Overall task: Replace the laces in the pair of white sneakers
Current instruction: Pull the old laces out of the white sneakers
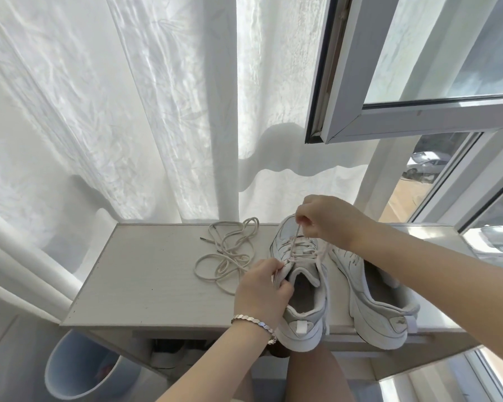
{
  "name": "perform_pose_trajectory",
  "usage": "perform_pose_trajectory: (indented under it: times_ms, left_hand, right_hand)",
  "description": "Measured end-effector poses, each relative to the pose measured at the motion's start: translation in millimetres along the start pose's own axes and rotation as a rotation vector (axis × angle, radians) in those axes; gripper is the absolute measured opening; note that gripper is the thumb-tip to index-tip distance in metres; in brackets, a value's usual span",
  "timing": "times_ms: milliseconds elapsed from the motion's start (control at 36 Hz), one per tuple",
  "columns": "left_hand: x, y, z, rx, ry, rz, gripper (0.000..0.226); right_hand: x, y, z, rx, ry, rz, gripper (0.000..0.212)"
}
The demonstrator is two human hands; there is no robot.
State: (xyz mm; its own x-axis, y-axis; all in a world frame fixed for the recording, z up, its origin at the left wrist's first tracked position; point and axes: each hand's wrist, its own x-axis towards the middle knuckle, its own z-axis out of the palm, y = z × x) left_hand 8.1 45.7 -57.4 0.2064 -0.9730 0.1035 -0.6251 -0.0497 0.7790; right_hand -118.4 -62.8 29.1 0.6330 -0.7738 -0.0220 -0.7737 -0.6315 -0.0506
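Left hand (262,288) is gripping the collar of the white leather sneaker (302,324); right hand (328,219), toeward, is pinching its pale cord lace (294,239).

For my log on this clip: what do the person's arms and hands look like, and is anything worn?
No sleeves or gloves show on either arm. The left hand has a silver bracelet of small flat metal links at its wrist. The right hand and its wrist show nothing worn.
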Motion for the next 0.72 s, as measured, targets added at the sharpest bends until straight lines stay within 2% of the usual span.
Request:
perform_pose_trajectory:
  times_ms: [83, 139, 194, 250, 333, 528, 611, 667, 722]
  left_hand:
    - [0, 1, 0, 0.009, -0.008, 0.0, 0.016]
    - [1, 0, 0, 0.008, -0.014, -0.001, 0.015]
    - [1, 0, 0, 0.003, -0.019, -0.009, 0.014]
    - [1, 0, 0, 0.007, -0.022, -0.013, 0.014]
    - [2, 1, -1, 0.013, -0.03, -0.014, 0.018]
    - [0, 0, 1, 0.011, -0.017, -0.009, 0.016]
    - [0, 0, 1, -0.003, -0.015, -0.011, 0.013]
    - [0, -1, 1, -0.004, -0.023, -0.006, 0.012]
    - [0, -1, 0, -0.019, -0.034, -0.003, 0.011]
  right_hand:
    - [-1, 16, 4, 0.001, 0.056, 0.207, 0.022]
    - [-2, 19, 12, -0.027, 0.032, 0.265, 0.022]
    - [-2, 13, 16, -0.068, 0.002, 0.184, 0.026]
    - [-1, 3, 17, -0.064, -0.04, -0.033, 0.033]
    - [-2, -11, 21, -0.013, -0.168, -0.231, 0.029]
    - [-10, -3, 27, 0.02, -0.1, -0.212, 0.022]
    - [-5, -3, 26, -0.039, 0.067, -0.279, 0.015]
    - [3, 10, 17, -0.033, 0.115, -0.123, 0.021]
    - [10, 28, 4, 0.005, 0.13, 0.146, 0.027]
